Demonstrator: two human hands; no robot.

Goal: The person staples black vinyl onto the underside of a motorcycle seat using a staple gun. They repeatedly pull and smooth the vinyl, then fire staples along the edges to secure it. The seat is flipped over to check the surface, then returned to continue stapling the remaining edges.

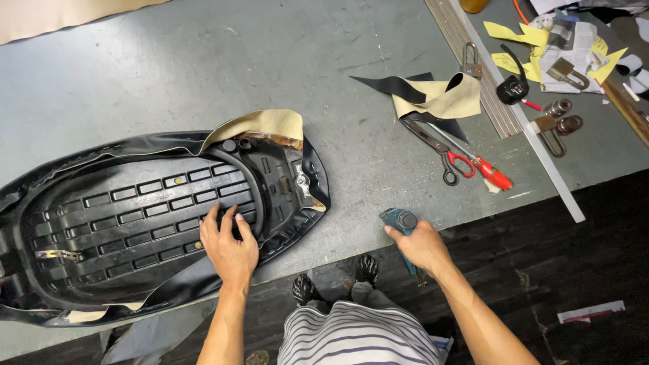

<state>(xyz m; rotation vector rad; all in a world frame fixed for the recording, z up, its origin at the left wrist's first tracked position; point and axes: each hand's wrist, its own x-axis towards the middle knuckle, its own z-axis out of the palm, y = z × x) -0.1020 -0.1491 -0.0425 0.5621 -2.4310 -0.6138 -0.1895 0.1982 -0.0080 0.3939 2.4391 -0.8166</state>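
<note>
An upturned black motorcycle seat [135, 216] lies on the grey workbench [203, 67], its ribbed plastic base facing up and a black cover with tan backing [263, 125] folded over its rim. My left hand [228, 245] rests flat on the seat base near the front edge, fingers spread. At the bench's front edge, to the right of the seat, my right hand [422, 247] grips a blue-grey staple gun tool [400, 222].
Red-handled scissors [446, 155] and a red-handled tool [490, 172] lie to the right, by scraps of black and tan material [433, 98]. A metal rail [514, 108] crosses the bench; beyond it are clamps, yellow scraps and papers. Dark floor lies below the bench edge.
</note>
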